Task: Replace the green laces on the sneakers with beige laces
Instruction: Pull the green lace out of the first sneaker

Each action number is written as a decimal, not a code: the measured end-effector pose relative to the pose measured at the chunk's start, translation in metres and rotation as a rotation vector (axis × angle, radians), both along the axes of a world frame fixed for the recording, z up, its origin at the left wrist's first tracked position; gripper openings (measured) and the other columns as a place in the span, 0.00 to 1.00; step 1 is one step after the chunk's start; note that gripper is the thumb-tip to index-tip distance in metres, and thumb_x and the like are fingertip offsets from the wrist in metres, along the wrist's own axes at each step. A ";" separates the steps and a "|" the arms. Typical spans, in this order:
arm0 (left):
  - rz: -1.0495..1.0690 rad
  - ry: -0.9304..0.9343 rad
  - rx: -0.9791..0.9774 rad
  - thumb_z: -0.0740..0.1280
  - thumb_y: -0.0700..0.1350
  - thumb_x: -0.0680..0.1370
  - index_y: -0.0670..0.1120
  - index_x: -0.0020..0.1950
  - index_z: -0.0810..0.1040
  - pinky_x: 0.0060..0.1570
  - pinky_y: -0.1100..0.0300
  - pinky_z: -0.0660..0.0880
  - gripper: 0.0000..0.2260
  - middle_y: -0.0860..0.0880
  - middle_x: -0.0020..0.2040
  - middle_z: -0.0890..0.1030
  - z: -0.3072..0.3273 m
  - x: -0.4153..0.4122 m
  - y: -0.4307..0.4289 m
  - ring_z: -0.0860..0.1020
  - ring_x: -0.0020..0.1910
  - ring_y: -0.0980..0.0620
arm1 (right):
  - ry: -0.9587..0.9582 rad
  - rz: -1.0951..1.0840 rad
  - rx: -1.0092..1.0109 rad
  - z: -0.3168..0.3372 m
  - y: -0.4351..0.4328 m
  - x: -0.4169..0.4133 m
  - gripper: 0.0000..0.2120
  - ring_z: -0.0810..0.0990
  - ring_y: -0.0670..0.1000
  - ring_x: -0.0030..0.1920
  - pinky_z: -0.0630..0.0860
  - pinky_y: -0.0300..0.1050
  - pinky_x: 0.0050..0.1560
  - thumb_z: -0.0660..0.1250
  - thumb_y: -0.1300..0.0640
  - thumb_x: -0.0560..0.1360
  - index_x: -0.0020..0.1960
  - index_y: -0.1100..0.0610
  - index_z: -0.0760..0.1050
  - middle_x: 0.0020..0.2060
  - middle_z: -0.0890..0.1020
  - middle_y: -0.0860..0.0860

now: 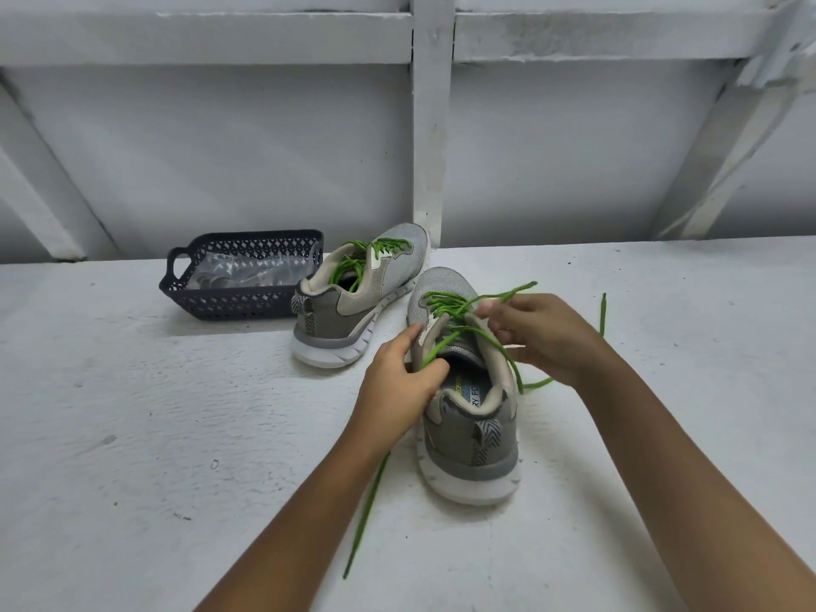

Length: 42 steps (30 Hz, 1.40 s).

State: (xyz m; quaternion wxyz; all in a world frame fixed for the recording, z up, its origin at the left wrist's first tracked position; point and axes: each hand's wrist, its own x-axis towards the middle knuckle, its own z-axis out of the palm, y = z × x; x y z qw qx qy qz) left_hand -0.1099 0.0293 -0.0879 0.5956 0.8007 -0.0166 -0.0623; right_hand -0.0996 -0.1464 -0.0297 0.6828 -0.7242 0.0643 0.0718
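Two hands engage the sneaker [468, 430] nearest the table's [132, 435] front edge: left hand [397, 379] grips its collar; right hand [545, 340] pinches the green lace [448, 302].

I have two sneakers on the table [132, 413]. The near sneaker [468, 417] sits right of centre, heel toward me. The far sneaker [353, 302] stands just behind it, to the left. Left of that sits a basket [240, 304] with a plastic bag [238, 269] in it. The left hand [397, 386] and the right hand [543, 337] flank the near sneaker. Its lace [446, 304] trails near-left and far-right over the table.
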 end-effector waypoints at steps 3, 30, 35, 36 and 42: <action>-0.005 0.002 -0.001 0.63 0.59 0.59 0.59 0.68 0.71 0.61 0.47 0.74 0.35 0.53 0.63 0.76 0.000 0.000 -0.001 0.78 0.57 0.51 | -0.050 -0.022 -0.056 0.003 0.000 -0.001 0.08 0.75 0.45 0.29 0.73 0.34 0.29 0.66 0.59 0.76 0.42 0.62 0.76 0.31 0.76 0.51; -0.007 -0.005 -0.024 0.63 0.56 0.61 0.53 0.68 0.72 0.62 0.50 0.73 0.34 0.53 0.60 0.78 0.012 -0.007 0.000 0.78 0.57 0.55 | -0.028 -0.099 -0.016 -0.004 0.010 0.000 0.10 0.69 0.44 0.27 0.66 0.32 0.24 0.65 0.56 0.77 0.48 0.64 0.78 0.30 0.72 0.51; -0.001 0.012 -0.016 0.62 0.59 0.59 0.57 0.68 0.71 0.62 0.48 0.73 0.36 0.53 0.63 0.76 0.006 -0.005 0.000 0.78 0.58 0.52 | -0.134 -0.279 0.141 0.003 0.000 0.003 0.09 0.75 0.45 0.30 0.72 0.33 0.29 0.63 0.59 0.79 0.41 0.59 0.75 0.31 0.77 0.51; -0.002 0.014 -0.019 0.62 0.59 0.59 0.57 0.68 0.71 0.62 0.48 0.73 0.36 0.53 0.64 0.76 0.006 -0.005 0.000 0.78 0.59 0.52 | -0.155 -0.343 0.193 0.005 -0.004 0.005 0.09 0.76 0.45 0.30 0.73 0.34 0.30 0.63 0.59 0.79 0.41 0.59 0.75 0.31 0.77 0.51; -0.003 0.007 -0.030 0.63 0.59 0.59 0.56 0.69 0.71 0.63 0.48 0.72 0.37 0.53 0.65 0.75 0.006 -0.004 -0.001 0.77 0.60 0.52 | -0.127 -0.355 0.297 0.003 -0.006 0.005 0.09 0.74 0.46 0.30 0.72 0.36 0.31 0.63 0.56 0.79 0.43 0.59 0.75 0.32 0.76 0.51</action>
